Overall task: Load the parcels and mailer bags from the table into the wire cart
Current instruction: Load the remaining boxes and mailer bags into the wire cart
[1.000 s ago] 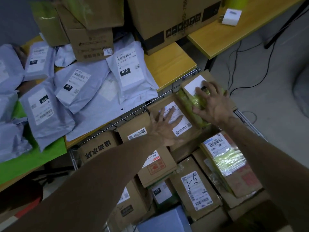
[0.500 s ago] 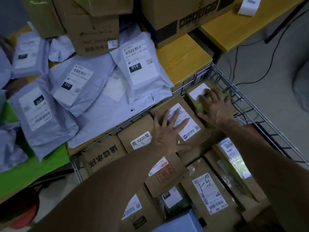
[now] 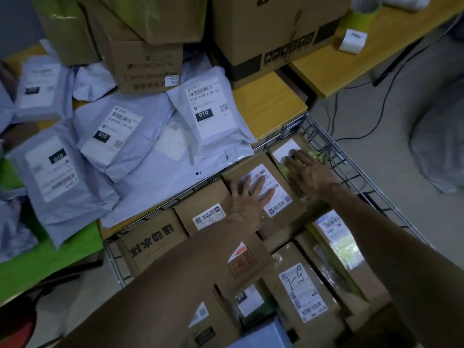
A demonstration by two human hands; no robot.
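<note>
Brown cardboard parcels (image 3: 150, 244) pack the silver wire cart (image 3: 366, 182), left hand (image 3: 248, 197) and right hand (image 3: 311, 172) pressing flat-fingered on two; grey plastic mailer bags (image 3: 62, 177) crowd the yellow surface (image 3: 266, 106), unloaded

Left grip (image 3: 247, 199), right grip (image 3: 311, 173) on parcels (image 3: 281, 204)

On the far right counter (image 3: 351, 69) a yellow-green tape roll (image 3: 361, 15) stands just behind a small white device (image 3: 352, 41). Black cables (image 3: 384, 106) trail down from that counter and loop across the grey floor (image 3: 391, 187). A grey sack (image 3: 439, 146) slumps on the floor at the right edge. A green sheet (image 3: 50, 257) covers the near left counter corner, and something red (image 3: 17, 330), blurred, sits below it.
</note>
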